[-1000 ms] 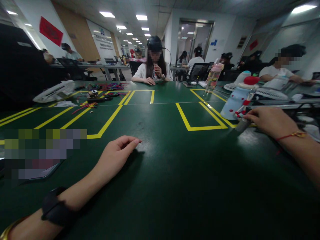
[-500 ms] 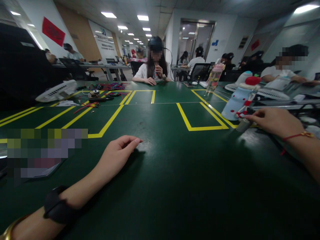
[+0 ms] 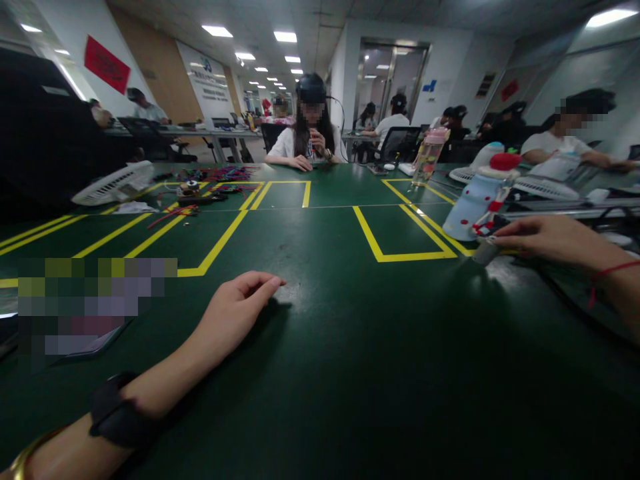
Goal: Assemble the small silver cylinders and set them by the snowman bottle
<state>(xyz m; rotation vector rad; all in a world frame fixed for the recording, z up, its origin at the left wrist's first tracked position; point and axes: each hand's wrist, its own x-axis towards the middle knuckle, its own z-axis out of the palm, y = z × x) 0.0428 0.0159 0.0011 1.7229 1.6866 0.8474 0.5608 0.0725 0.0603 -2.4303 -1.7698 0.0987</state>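
My left hand (image 3: pixel 240 300) rests on the green table (image 3: pixel 330 347) left of the middle, its fingers pressed together in a loose pinch; whatever they might hold is too small to make out. At the right, the fingertips of my right hand (image 3: pixel 545 237) are closed on a small grey cylinder (image 3: pixel 485 252), tilted and low over the table. Just behind the cylinder stands a light blue bottle (image 3: pixel 466 207) with red spots and a red top.
Yellow tape lines (image 3: pixel 415 257) mark the table. Coloured wires (image 3: pixel 230 175) and a white fan (image 3: pixel 117 183) lie far left. A clear bottle (image 3: pixel 429 160) stands far right. Across the table sits a person (image 3: pixel 285 148). A blurred flat item (image 3: pixel 90 340) lies near left.
My right hand has shifted slightly, its wrist now further right and its fingers straighter around the cylinder. The cylinder's tilt has changed a little. My left hand has stayed in place.
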